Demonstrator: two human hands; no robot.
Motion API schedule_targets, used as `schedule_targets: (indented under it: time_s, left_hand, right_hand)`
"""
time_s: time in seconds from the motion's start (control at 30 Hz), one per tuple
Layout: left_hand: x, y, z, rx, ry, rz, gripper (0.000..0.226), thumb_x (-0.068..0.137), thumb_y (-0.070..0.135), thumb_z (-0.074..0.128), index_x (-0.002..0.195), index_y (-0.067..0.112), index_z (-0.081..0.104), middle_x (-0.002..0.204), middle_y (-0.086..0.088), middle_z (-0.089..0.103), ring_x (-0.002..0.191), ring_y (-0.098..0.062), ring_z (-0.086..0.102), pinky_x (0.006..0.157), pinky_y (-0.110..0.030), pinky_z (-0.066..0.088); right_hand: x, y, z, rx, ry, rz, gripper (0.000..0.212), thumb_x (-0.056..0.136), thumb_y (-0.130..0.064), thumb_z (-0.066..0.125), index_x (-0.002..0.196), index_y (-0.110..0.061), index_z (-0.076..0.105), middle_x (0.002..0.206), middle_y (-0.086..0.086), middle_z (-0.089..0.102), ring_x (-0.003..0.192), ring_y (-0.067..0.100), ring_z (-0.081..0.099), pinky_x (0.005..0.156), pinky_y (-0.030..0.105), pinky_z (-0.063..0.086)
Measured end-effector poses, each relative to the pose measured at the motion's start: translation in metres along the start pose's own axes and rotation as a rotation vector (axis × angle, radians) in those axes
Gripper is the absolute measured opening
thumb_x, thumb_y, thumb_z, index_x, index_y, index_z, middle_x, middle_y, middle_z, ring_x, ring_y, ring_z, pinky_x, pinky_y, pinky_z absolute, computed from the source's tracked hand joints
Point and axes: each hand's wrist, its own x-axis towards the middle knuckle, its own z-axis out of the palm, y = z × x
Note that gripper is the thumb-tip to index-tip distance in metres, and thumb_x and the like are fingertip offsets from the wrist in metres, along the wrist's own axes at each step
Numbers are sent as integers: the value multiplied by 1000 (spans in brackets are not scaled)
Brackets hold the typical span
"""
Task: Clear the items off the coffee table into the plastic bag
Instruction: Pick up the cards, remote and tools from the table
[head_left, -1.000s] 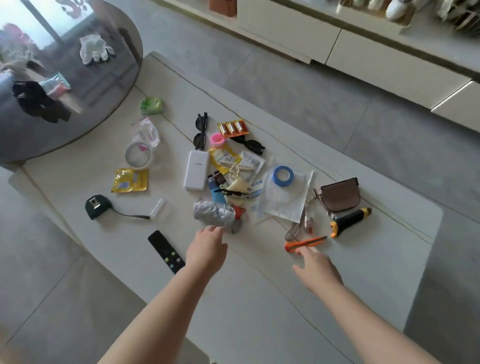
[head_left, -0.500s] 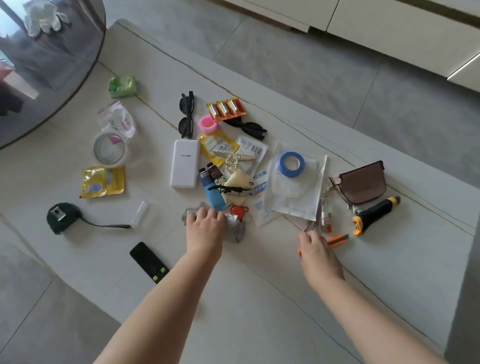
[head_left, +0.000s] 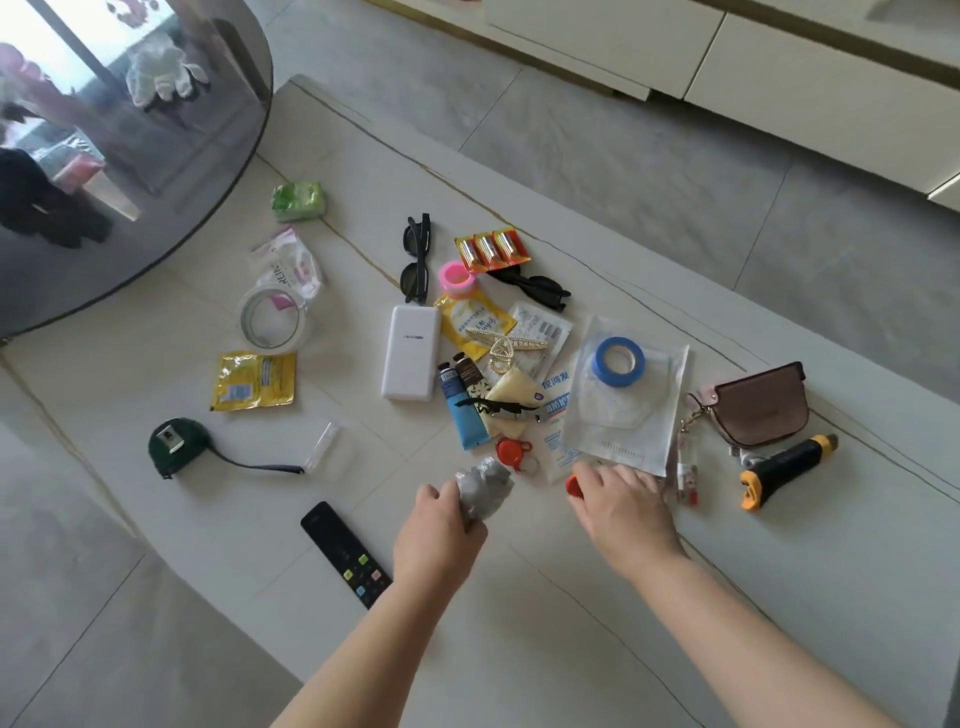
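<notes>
Grey tiled floor (head_left: 623, 156) beside white cabinet (head_left: 779, 62).

From where I stand, large pale grey floor tiles (head_left: 649, 171) run from 12 toward 3 o'clock. A long white low cabinet (head_left: 779, 57) crosses at 1 o'clock. At 10 o'clock a round dark smoked-glass tabletop (head_left: 171, 171) reflects bright window daylight.

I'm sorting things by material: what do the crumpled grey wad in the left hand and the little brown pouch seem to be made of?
The crumpled grey wad, gripped by the left hand, looks like thin plastic film: creased, slightly shiny folds. The brown pouch looks like smooth matte leather or imitation; which one I cannot tell.
</notes>
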Motion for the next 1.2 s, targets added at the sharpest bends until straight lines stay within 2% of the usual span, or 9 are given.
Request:
schedule_targets:
  time_s: [0.07,0.13,0.23,0.4,0.63,0.87,1.0,1.13,1.2]
  left_hand:
    - [-4,-5,-9,-125,21,-63,18,85,33,52,95,18,49,97,-1,49,80,-19,55,68,-33,50]
    - [-5,-12,-18,-267,29,-119,17,85,33,53,97,21,51,90,1,56,73,-15,57,60,-28,50]
    - [-7,-23,-27,-536,11,-196,18,84,30,57,102,26,56,83,6,63,67,-9,59,53,-23,48]
    - [-6,-42,-32,-815,6,-242,14,82,25,61,95,25,57,80,3,62,74,-16,59,61,-27,48]
    - [-14,-60,-32,-878,54,-275,9,79,24,64,86,26,59,80,4,64,79,-18,60,73,-30,49]
    - [-47,-65,-49,-973,82,-327,12,78,23,64,88,21,59,82,1,63,75,-16,59,68,-28,47]
    - [-82,-62,-80,-1113,92,-360,38,64,33,60,98,14,58,84,-3,62,74,-19,58,65,-27,48]
    - [-121,-69,-105,-1285,179,-394,9,82,16,62,89,18,56,78,-2,60,70,-19,57,66,-28,48]
    - [-142,-77,-115,-1348,222,-427,15,85,13,62,99,13,57,79,-4,61,68,-20,59,60,-27,50]
  right_hand:
    - [16,-18,-17,103,10,-23,35,81,-29,69,111,-14,60,86,6,61,71,27,63,50,29,39]
    - [31,-34,-23,178,-47,26,44,96,-34,45,138,-23,35,115,6,51,92,26,61,58,30,40]
    - [48,-56,-21,259,-92,136,51,94,-32,50,137,-14,28,131,6,44,110,23,58,75,30,50]
    - [62,-77,-4,283,-129,358,49,90,-32,59,126,-7,37,127,9,44,109,23,58,80,32,52]
    - [58,-90,7,264,-162,339,40,90,-32,56,118,-9,40,120,8,53,108,26,58,78,35,50]
    - [38,-103,-30,851,-336,393,18,81,-21,64,70,-14,53,61,-1,47,59,19,45,51,28,34]
    - [22,-118,-79,1179,-542,390,20,84,-27,68,80,-9,58,72,5,50,61,15,43,55,24,40]
    - [4,-149,-125,1305,-703,316,22,90,-32,59,93,-11,56,80,2,46,73,12,44,60,24,40]
    - [-5,-171,-144,1306,-754,269,25,93,-31,55,105,-9,54,94,5,55,91,17,53,69,29,48]
